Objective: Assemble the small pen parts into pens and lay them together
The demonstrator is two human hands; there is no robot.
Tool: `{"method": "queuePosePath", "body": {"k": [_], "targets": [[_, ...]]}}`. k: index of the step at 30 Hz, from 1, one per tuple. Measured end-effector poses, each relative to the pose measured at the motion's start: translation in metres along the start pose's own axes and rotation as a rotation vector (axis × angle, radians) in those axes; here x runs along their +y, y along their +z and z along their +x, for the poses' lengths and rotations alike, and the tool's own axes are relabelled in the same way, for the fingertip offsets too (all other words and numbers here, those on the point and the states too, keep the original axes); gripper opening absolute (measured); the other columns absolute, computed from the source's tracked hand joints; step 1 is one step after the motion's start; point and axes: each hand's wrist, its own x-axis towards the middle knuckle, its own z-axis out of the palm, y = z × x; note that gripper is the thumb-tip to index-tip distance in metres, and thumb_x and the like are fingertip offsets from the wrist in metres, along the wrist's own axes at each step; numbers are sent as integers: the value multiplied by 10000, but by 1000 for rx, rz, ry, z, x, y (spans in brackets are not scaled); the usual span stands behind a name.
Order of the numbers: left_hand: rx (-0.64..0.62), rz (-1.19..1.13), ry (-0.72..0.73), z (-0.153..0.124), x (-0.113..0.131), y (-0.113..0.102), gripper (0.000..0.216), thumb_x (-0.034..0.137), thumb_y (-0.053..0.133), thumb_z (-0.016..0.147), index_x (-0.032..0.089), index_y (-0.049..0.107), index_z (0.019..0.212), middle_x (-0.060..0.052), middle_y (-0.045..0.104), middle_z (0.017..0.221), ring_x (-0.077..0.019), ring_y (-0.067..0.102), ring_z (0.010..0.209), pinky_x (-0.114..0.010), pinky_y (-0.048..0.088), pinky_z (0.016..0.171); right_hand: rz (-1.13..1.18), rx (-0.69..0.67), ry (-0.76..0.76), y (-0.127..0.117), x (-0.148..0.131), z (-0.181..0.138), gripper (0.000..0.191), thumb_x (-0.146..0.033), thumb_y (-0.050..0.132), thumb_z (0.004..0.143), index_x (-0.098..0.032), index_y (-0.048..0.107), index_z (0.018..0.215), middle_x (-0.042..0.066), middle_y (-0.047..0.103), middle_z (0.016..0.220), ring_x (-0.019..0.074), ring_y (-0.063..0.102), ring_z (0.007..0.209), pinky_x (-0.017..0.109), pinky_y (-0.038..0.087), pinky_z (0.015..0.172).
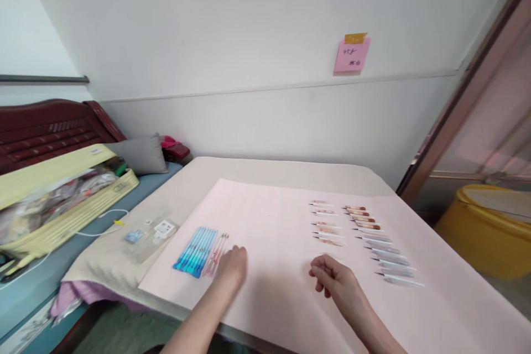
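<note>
The left hand [234,264] curls by the pink pens [214,257] beside the blue pens [196,251], its grip too hidden to tell, the right hand [334,276] hovers half-open, empty; a light pinch should keep neighbours straight.

A plain white wall [249,38] spans the far side, a square pink paper note [352,58] taped on its right part. At left stand a glossy dark-red headboard [45,121] and grey cushion [143,156]; at right, a rounded yellow bin [477,238].

Pink note [352,57] shows a handwritten 5, rest unclear
</note>
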Motion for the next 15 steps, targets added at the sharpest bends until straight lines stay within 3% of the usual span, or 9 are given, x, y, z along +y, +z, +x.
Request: {"method": "queuePosePath", "body": {"k": [4,8,11,15], "targets": [[-142,68,101,-28,22,26,185,45,501,617,187,580,705,-90,583,824,-264,561,813,-382,354,779,-201,130,-61,-23,0,6,161,-355,481,721,-204,529,691,-14,546,547,151,542,540,250,379,502],[-256,164,334,-54,39,23,236,135,461,705,201,598,886,-99,587,912,-250,557,831,-344,369,736,-563,302,-79,-59,4,17,189,-359,407,780,-221,529,739,-8,583,596,161,552,603,254,363,567],[-250,65,384,-61,47,15,240,199,457,735,223,593,931,-82,595,930,-232,563,832,-319,369,724,-847,309,-7,-80,16,25,210,-316,346,819,-222,533,801,13,627,739,160,565,701,238,339,572],[-326,-200,325,-60,54,17,182,229,510,700,219,605,855,-49,626,854,-192,568,754,-276,376,686,-977,289,88,-85,43,34,198,-240,370,818,-204,564,838,42,634,810,157,572,722,232,315,562]]}}
